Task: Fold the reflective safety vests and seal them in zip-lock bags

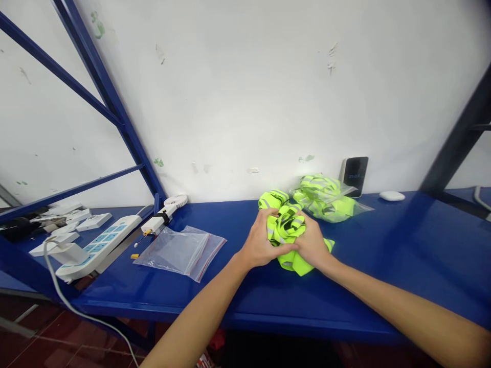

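Observation:
A bundle of neon-yellow reflective straps [287, 225] with silver stripes is gathered between my two hands, just over the blue table. My left hand [263, 237] is wrapped round its left side, thumb across the front. On the other side my right hand [312, 240] grips it, its fingers partly hidden by the bundle. Loose strap ends hang below my palms. Right behind lies another yellow strap roll [273, 198], touching or close to the bundle; I cannot tell which. Clear bags packed with yellow reflective straps [326, 197] rest behind my right hand.
Flat clear zip bags [180, 250] lie left on the blue table [383, 296]. Beyond them are a white handheld fan [164, 214] and a power strip [102, 248] with a cable. A phone [355, 176] leans against the wall, near a white case [392, 196].

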Tool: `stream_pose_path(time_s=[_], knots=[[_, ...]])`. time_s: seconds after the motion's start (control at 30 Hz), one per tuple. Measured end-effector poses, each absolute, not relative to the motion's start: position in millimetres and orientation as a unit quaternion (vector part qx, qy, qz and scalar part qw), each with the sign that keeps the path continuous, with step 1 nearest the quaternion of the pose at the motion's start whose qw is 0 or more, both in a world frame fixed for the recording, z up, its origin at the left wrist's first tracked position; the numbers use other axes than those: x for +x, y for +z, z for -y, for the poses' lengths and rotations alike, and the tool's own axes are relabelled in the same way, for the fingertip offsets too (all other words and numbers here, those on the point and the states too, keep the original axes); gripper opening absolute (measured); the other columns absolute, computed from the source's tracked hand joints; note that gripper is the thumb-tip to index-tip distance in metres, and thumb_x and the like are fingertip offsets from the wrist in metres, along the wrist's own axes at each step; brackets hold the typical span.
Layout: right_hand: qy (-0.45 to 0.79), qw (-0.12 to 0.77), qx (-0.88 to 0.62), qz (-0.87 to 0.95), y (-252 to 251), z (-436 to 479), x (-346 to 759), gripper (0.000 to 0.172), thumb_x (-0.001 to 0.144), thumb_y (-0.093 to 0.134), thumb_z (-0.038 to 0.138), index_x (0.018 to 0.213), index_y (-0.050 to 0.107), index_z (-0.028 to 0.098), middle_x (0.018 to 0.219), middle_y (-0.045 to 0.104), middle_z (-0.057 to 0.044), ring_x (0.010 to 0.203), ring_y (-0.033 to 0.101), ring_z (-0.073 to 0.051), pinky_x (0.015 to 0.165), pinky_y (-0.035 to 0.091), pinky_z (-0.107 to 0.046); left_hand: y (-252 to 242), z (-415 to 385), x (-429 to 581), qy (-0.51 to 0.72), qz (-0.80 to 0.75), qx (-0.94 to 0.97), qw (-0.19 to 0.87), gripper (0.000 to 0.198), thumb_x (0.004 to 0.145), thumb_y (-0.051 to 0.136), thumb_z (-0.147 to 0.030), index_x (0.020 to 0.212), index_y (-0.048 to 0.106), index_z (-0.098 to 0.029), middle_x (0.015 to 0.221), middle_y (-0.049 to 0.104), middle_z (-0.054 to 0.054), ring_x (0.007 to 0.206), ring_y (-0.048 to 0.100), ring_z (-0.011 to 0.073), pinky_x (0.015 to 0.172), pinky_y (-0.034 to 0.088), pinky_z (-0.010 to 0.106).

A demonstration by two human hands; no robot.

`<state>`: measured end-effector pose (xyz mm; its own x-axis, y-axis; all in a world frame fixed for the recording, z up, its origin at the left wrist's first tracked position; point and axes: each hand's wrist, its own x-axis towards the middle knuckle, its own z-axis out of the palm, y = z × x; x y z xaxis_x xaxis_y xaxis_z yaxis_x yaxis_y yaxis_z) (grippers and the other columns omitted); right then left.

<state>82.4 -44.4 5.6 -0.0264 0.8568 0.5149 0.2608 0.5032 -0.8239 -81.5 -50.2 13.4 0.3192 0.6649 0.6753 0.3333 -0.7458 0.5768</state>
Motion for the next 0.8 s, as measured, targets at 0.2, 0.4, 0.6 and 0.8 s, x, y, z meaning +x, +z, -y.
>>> stream_pose_path(time_s=[0.2,0.4,0.6,0.8], knots=[[0.346,0.525,-0.404,0.665,0,39,81,0.026,0.063,0.062,0.016,0.089,0.056,0.018,0.087,0.068,-0.005,0.081,0.062,-0.023,0.074,0.050,-0.033,12,45,-85,0.469,-0.348,0.787,0.200,0.071,0.066,0.080,-0.045,0.125,0.047,-0.022,0.112,0.059,0.009,0.101,0.058,0.0241,0.092,0.044,0.035],[0.457,0.434,-0.326,0.705,8,46,80,0.066,0.065,0.072,0.018,0.124,0.044,0.019,0.122,0.061,-0.009,0.110,0.059,-0.025,0.098,0.046,-0.040,9,30,-97,0.554,-0.377,0.660,0.340,0.051,0.080,0.066,-0.045,0.120,0.049,-0.019,0.088,0.064,0.002,0.072,0.060,0.0140,0.068,0.048,0.024],[0.448,0.335,-0.292,0.776,12,39,95,0.089,0.071,0.075,0.026,0.144,0.025,0.019,0.137,0.050,-0.013,0.125,0.049,-0.029,0.108,0.038,-0.047,14,26,-94,0.609,-0.315,0.595,0.420,0.052,0.077,0.070,-0.048,0.114,0.050,-0.018,0.087,0.066,0.002,0.070,0.061,0.0126,0.067,0.049,0.023],[0.496,0.246,-0.260,0.791,26,38,105,0.108,0.068,0.078,0.029,0.153,0.012,0.023,0.149,0.040,-0.012,0.135,0.040,-0.033,0.112,0.033,-0.048,13,27,-92,0.566,-0.320,0.577,0.494,0.064,0.075,0.068,-0.056,0.123,0.048,-0.019,0.089,0.070,0.005,0.069,0.065,0.0162,0.065,0.051,0.027]])
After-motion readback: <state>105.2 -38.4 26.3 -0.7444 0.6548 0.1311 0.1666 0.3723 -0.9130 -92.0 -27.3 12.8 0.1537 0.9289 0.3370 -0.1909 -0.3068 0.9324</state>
